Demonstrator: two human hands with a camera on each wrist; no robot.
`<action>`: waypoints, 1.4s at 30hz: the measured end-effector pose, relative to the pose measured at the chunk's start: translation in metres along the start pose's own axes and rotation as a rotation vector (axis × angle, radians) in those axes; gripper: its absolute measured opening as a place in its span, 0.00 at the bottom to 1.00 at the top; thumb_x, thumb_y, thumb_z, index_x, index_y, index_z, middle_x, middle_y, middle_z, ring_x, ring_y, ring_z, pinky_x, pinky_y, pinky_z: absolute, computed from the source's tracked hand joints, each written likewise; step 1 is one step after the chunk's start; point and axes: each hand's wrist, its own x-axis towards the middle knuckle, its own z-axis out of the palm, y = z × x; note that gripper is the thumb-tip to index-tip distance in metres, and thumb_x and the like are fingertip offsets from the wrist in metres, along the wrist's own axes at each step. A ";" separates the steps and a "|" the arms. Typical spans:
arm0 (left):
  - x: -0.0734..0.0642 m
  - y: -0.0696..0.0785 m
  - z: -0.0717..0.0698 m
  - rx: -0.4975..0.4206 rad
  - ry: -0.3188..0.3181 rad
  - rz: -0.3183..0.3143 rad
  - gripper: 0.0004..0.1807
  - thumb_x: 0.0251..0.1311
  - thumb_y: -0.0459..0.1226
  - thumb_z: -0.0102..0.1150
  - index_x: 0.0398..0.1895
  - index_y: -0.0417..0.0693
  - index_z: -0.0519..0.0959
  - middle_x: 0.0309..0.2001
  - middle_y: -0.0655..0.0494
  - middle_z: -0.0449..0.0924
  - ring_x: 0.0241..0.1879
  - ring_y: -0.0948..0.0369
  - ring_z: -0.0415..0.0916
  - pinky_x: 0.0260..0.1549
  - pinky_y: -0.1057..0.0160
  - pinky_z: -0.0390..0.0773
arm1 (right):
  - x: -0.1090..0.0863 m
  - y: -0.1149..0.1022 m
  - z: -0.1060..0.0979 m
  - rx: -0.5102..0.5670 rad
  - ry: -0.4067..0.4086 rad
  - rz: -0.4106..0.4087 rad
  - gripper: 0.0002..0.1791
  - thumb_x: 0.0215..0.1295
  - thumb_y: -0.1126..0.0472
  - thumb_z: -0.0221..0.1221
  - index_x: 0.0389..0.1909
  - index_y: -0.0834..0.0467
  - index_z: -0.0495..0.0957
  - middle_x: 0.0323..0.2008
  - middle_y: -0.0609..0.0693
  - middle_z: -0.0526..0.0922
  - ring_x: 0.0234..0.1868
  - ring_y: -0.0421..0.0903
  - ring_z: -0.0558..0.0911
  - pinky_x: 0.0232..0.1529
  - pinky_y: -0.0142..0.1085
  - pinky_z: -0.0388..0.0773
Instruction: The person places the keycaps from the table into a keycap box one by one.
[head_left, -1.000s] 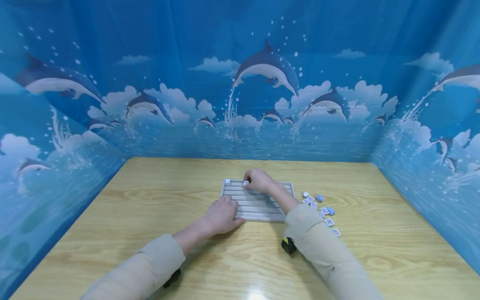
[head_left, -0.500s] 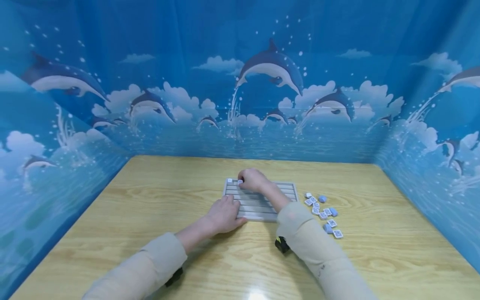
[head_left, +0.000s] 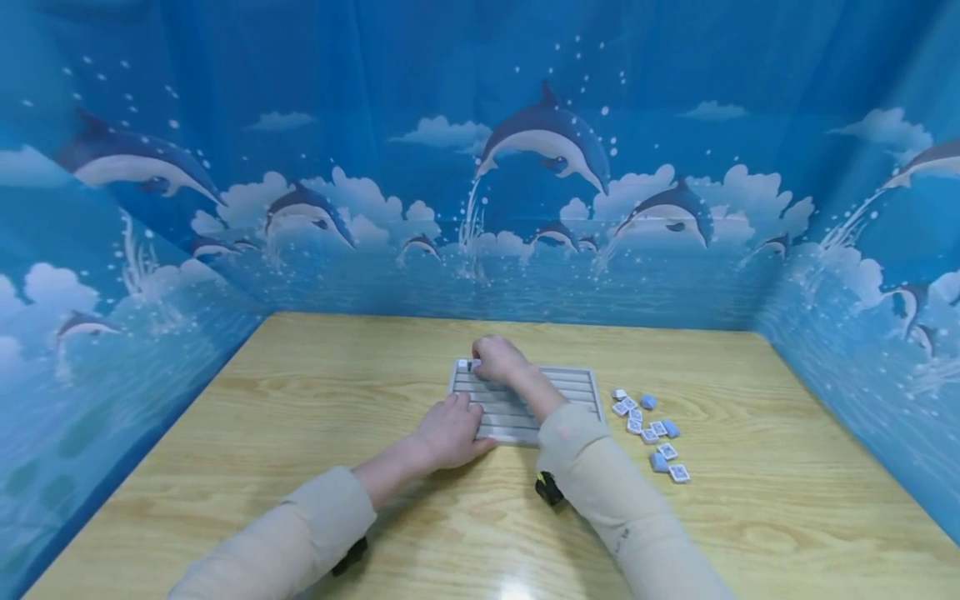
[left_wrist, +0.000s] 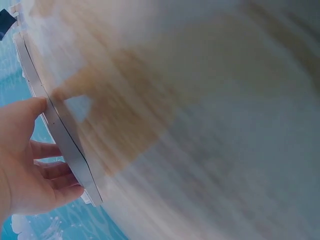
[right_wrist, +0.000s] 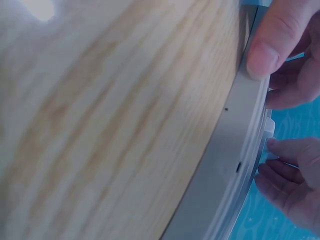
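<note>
A grey-white ridged tray [head_left: 558, 400] with long parallel rows lies on the table. My left hand [head_left: 448, 433] holds its near left corner, the thumb along the front edge in the left wrist view. At the tray's far left, my right hand [head_left: 501, 360] pinches a small square tile [head_left: 476, 364] over the farthest row. Close to its left, another white tile [head_left: 462, 365] sits in that row's corner. The right wrist view shows the right hand's fingers [right_wrist: 287, 172] beyond the tray's front wall [right_wrist: 220, 160], with the held tile mostly hidden.
Several loose tiles [head_left: 649, 435], some with printed white faces up and some with blue backs up, lie scattered right of the tray on the wooden table [head_left: 787, 467]. A dolphin-printed curtain [head_left: 360, 275] encloses the back and sides. A black device [head_left: 549, 489] hangs beneath the right cuff.
My right hand has slid left along the far row with its tile, close to the corner tile. The left hand stays on the tray corner. The head view has shifted slightly.
</note>
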 end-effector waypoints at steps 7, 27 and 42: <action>0.000 0.001 0.000 0.009 0.013 0.006 0.26 0.56 0.57 0.56 0.34 0.40 0.73 0.35 0.44 0.70 0.35 0.53 0.69 0.31 0.56 0.74 | 0.002 0.000 0.001 -0.012 -0.007 0.056 0.10 0.58 0.63 0.60 0.41 0.61 0.79 0.39 0.53 0.80 0.42 0.48 0.78 0.43 0.38 0.74; 0.001 0.001 -0.001 0.032 -0.023 -0.014 0.28 0.57 0.58 0.53 0.37 0.40 0.73 0.37 0.44 0.70 0.37 0.53 0.68 0.33 0.56 0.74 | 0.006 -0.005 0.005 -0.085 -0.021 0.061 0.09 0.59 0.62 0.59 0.40 0.58 0.78 0.40 0.53 0.80 0.43 0.49 0.78 0.42 0.40 0.75; 0.001 0.001 -0.001 0.032 -0.059 -0.018 0.29 0.59 0.58 0.51 0.41 0.39 0.74 0.40 0.44 0.70 0.38 0.54 0.67 0.37 0.56 0.73 | 0.007 -0.008 0.006 -0.069 -0.049 0.093 0.10 0.60 0.65 0.55 0.42 0.58 0.77 0.38 0.51 0.80 0.42 0.49 0.78 0.41 0.40 0.75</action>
